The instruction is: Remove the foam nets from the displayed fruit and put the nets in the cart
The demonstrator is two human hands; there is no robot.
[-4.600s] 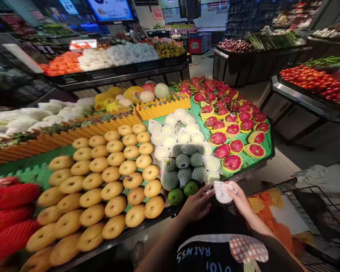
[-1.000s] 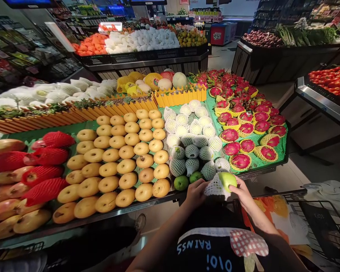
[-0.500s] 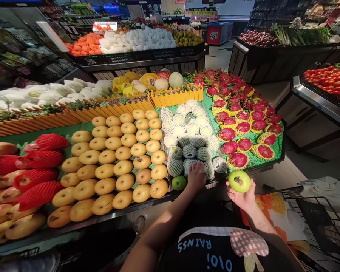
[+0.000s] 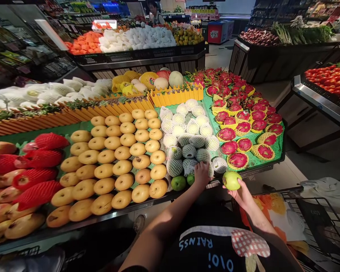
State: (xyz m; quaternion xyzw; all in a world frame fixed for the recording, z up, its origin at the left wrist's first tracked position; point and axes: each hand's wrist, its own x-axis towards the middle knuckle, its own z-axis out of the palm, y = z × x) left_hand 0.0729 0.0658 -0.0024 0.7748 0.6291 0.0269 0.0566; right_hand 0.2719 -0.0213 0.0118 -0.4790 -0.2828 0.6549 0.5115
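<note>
My right hand [image 4: 240,193] grips a bare green guava [image 4: 231,180] just off the stand's front edge; its brown end faces left. At the front of a pile of guavas in white foam nets [image 4: 189,151], my left hand [image 4: 201,174] reaches down with fingers curled over a netted guava [image 4: 211,170], whose lower part is hidden. Left of that hand, a bare green guava [image 4: 178,183] lies at the stand's edge. Another bare one [image 4: 190,179] is partly covered by the hand.
Rows of tan pears [image 4: 121,166] fill the stand to the left, beyond them fruit in red nets [image 4: 45,158]. Dragon fruit [image 4: 238,158] lie to the right. A wire shopping cart [image 4: 314,211] stands at lower right. A person [image 4: 155,15] is behind the far stand.
My left hand has shifted slightly right, and a second bare guava now shows beside it. My right hand has turned its guava and brought it slightly left.
</note>
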